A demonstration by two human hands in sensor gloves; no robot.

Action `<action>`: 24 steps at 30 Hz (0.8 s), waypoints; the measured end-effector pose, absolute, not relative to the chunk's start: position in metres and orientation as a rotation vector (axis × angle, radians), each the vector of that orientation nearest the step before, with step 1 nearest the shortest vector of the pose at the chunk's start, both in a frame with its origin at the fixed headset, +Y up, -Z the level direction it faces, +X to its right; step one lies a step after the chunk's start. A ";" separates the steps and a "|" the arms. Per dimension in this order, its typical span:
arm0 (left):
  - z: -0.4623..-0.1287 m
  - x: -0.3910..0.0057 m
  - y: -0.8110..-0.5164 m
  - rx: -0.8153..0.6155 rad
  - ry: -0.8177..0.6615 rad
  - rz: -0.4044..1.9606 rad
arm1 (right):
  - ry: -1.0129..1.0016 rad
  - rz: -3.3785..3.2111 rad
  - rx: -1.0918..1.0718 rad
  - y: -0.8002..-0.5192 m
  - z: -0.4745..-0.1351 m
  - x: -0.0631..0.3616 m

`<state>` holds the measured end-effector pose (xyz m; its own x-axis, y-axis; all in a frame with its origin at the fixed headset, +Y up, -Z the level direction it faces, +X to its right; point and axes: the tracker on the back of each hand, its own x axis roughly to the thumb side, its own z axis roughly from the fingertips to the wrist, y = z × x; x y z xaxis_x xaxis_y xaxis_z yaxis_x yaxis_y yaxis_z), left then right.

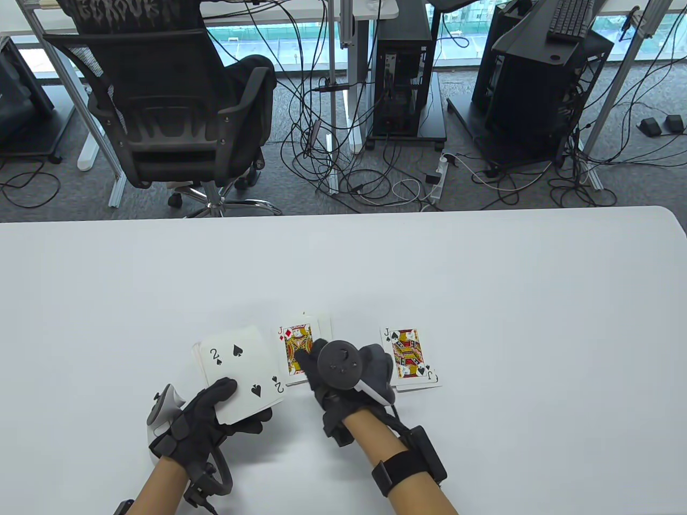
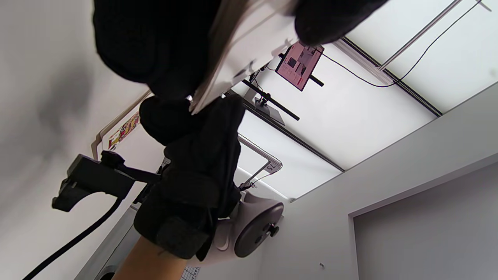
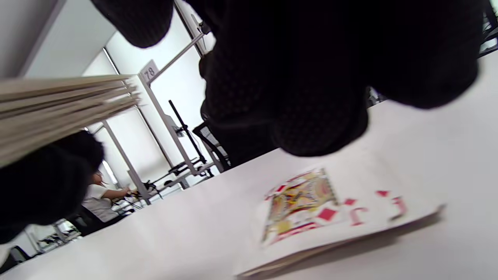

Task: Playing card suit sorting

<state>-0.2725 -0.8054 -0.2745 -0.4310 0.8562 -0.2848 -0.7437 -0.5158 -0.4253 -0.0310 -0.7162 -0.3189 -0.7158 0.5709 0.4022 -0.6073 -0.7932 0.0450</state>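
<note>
Top card [image 1: 240,373] reads 2; piles show J [image 1: 297,348], J [image 1: 409,355]; post tag [image 3: 148,71] 78.

Table view: bright, even daylight from the windows [image 1: 333,32] behind; worktop [image 1: 483,279] near-white, only soft faint shadows under the hands. Sharp throughout, straight lines bow at the edges. Left wrist view: ceiling panels [image 2: 447,46] overexposed, glove a black silhouette. Right wrist view: jack of diamonds [image 3: 311,210] motion-blurred, near fingers out of focus.

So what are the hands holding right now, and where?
The left hand grips the deck at its near edge, two of spades on top. The right hand holds nothing; its fingers rest over the jack of diamonds.
</note>
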 end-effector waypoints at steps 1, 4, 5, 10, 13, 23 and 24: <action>-0.275 -0.273 -0.805 -0.581 -0.291 2.044 | -0.088 2.361 0.595 -0.717 -0.315 -0.039; -0.275 -0.273 -0.805 -0.581 -0.296 2.045 | -0.038 2.289 0.616 -0.719 -0.307 -0.054; -0.275 -0.273 -0.805 -0.580 -0.299 2.046 | -0.035 2.284 0.624 -0.720 -0.305 -0.057; -0.276 -0.273 -0.805 -0.574 -0.311 1.994 | -0.004 2.220 0.568 -0.726 -0.306 -0.057; -0.276 -0.273 -0.804 -0.582 -0.321 1.997 | 0.055 2.127 0.493 -0.730 -0.308 -0.050; -0.276 -0.271 -0.803 -0.578 -0.346 2.030 | 0.004 2.096 0.383 -0.728 -0.320 -0.010; -0.276 -0.271 -0.803 -0.579 -0.349 2.035 | 0.010 2.052 0.390 -0.729 -0.322 -0.004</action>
<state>-0.2710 -0.8030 -0.2757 -0.4305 0.8647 -0.2587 -0.7292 -0.5021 -0.4649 -0.0041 -0.7286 -0.3220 -0.4434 0.8547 0.2700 -0.8520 -0.4954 0.1693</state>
